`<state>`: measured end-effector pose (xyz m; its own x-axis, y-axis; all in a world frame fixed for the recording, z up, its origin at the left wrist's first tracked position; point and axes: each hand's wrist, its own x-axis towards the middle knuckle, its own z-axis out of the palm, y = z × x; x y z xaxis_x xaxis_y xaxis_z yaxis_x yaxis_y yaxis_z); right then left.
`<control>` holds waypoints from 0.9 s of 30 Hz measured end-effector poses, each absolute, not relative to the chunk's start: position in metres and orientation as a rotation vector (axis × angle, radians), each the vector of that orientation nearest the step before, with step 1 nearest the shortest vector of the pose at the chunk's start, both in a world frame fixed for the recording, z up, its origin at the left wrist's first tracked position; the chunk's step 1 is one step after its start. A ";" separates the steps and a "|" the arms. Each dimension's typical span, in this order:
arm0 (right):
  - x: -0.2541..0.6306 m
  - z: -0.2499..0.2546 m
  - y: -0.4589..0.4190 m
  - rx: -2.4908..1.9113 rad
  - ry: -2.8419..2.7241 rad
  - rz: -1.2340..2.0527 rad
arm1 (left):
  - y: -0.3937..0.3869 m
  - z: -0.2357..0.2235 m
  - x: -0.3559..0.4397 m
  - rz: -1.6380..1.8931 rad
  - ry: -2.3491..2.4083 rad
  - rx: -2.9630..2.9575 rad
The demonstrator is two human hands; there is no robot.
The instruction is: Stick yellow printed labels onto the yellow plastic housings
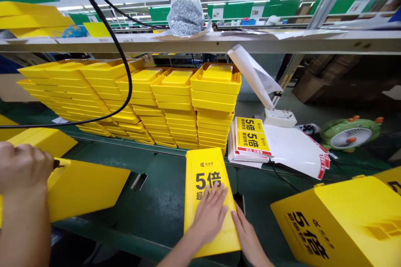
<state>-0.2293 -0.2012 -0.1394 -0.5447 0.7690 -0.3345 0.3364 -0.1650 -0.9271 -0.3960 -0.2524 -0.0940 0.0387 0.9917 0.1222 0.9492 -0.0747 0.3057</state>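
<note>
A yellow box-shaped casing [213,167] with black lettering lies on the dark green work surface in front of me. My left hand [210,213] rests flat on its printed face, fingers stretched out and covering part of the lettering. Along the casing's right edge, my right hand [247,229] holds its side, thumb near the top edge; its other fingers are partly hidden. To the right stands a larger-looking yellow casing [338,217] with the same print, apart from my hands.
At far left, a co-worker's hand [25,171] grips a dark tool at another yellow casing [90,183]. Stacked yellow trays [216,104] line the back. Printed sheets [253,137] and a green fan [351,133] sit right. A black cable [125,62] hangs in front.
</note>
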 end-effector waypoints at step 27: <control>-0.232 -0.159 -0.193 -1.258 -1.931 1.609 | -0.148 -0.084 -0.444 0.406 2.027 2.263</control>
